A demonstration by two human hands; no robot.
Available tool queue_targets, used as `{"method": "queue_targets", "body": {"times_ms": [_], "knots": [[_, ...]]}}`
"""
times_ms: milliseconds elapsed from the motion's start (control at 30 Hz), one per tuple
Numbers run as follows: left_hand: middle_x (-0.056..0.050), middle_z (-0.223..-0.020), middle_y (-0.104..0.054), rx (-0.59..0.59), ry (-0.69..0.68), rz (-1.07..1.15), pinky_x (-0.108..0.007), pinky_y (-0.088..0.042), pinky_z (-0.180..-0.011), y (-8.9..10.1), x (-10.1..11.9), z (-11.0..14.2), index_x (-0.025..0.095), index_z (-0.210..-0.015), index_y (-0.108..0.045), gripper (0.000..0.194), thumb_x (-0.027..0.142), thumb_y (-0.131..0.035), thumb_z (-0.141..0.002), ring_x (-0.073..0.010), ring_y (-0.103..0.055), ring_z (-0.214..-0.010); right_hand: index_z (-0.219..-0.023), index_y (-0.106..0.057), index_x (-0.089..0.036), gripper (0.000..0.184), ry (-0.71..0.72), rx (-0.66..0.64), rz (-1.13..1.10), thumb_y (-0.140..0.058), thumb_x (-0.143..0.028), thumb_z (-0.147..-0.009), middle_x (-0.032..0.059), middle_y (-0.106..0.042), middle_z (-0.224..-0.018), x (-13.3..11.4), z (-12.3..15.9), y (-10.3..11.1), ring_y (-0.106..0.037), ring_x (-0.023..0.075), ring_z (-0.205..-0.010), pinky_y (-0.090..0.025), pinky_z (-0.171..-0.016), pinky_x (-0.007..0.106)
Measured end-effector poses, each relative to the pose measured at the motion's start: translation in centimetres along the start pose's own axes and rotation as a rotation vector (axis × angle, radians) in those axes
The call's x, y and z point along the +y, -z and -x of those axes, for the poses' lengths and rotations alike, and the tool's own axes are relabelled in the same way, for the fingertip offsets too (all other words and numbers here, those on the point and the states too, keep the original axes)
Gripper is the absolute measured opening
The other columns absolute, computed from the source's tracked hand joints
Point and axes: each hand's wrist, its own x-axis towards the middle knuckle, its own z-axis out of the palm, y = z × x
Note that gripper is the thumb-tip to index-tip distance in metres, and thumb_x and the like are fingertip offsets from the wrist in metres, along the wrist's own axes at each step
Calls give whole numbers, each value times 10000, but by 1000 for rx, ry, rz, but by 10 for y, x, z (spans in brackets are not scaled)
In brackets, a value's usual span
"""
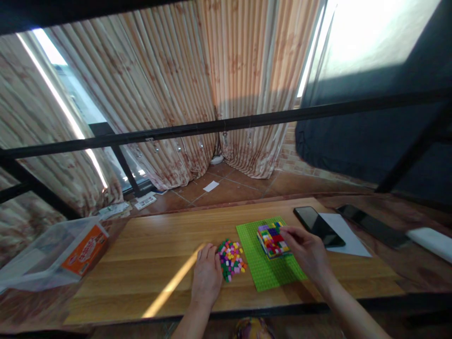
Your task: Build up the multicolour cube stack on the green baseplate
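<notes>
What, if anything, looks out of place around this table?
A white slip of paper lies on the tiled floor before the curtains, perhaps dropped. The loose bricks beside the left hand look gathered, not spilled.

A phone (319, 227) lies by the tabletop's (151, 259) right edge, partly over a paper (351, 242). A box (37, 259) with an orange label (85, 249) sits beside the left edge. Curtains (169, 89) hang beyond the far edge, behind a rail (268, 118).
</notes>
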Motion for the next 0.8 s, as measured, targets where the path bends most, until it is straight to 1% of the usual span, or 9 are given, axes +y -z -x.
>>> {"method": "queue_targets", "body": {"times_ms": [33,67,133,167,233,333,433,667,800], "knots": [[-107,-1113,-612,0,10,5,-458,-460,-978,0,1,0,145,-1017,-623,258,186,-406,-883,-242,-534,-1091,-818,-695,-193,232,84,-92,46,-558,-379,-790,58,-708,-823,-5,9,-7,-644,185,-751,-494,-686,284],[-106,-1115,-611,1,20,10,-456,-461,-977,1,1,0,148,-1016,-622,253,185,-412,-881,-241,-535,-1089,-820,-695,-215,199,167,-214,123,-536,-333,-810,44,-701,-832,-9,18,-15,-639,177,-772,-486,-713,282],[-101,-1118,-609,2,30,19,-457,-462,-973,2,2,1,156,-1019,-617,245,183,-420,-876,-239,-536,-1086,-808,-694,-234,217,268,-428,271,-479,-240,-838,31,-679,-812,-15,34,-29,-627,159,-753,-468,-695,264],[-100,-1120,-607,1,29,23,-458,-462,-972,2,2,1,160,-1021,-615,242,182,-423,-875,-239,-535,-1088,-807,-692,-238,235,291,-501,340,-462,-210,-844,28,-668,-810,-17,40,-35,-623,154,-752,-460,-691,257],[-100,-1128,-603,1,20,26,-458,-460,-973,2,3,1,162,-1022,-612,239,181,-425,-874,-240,-531,-1095,-821,-691,-240,266,309,-588,455,-436,-170,-852,30,-650,-822,-18,47,-45,-618,151,-772,-448,-703,250],[-101,-1131,-600,0,14,25,-458,-459,-974,2,3,2,162,-1018,-612,236,178,-428,-872,-240,-530,-1098,-858,-692,-243,295,323,-651,554,-410,-157,-871,35,-637,-850,-17,48,-53,-608,150,-820,-438,-747,242],[-99,-1129,-600,1,18,26,-453,-458,-974,2,3,2,163,-1021,-608,235,171,-426,-872,-235,-529,-1098,-890,-693,-240,290,333,-674,585,-414,-165,-880,39,-636,-874,-16,47,-58,-599,149,-850,-436,-773,232],[-102,-1145,-590,-24,26,16,-453,-445,-984,3,4,2,152,-1049,-600,252,178,-413,-883,-244,-516,-1114,-962,-675,-240,275,372,-653,585,-435,-146,-866,40,-650,-923,-10,52,-67,-607,159,-874,-451,-800,246],[-97,-1139,-592,-6,20,22,-460,-457,-968,1,3,2,162,-1052,-597,253,178,-416,-877,-245,-526,-1104,-1005,-661,-245,281,378,-617,570,-436,-149,-867,44,-655,-926,-8,54,-69,-613,167,-877,-457,-808,259]]}}
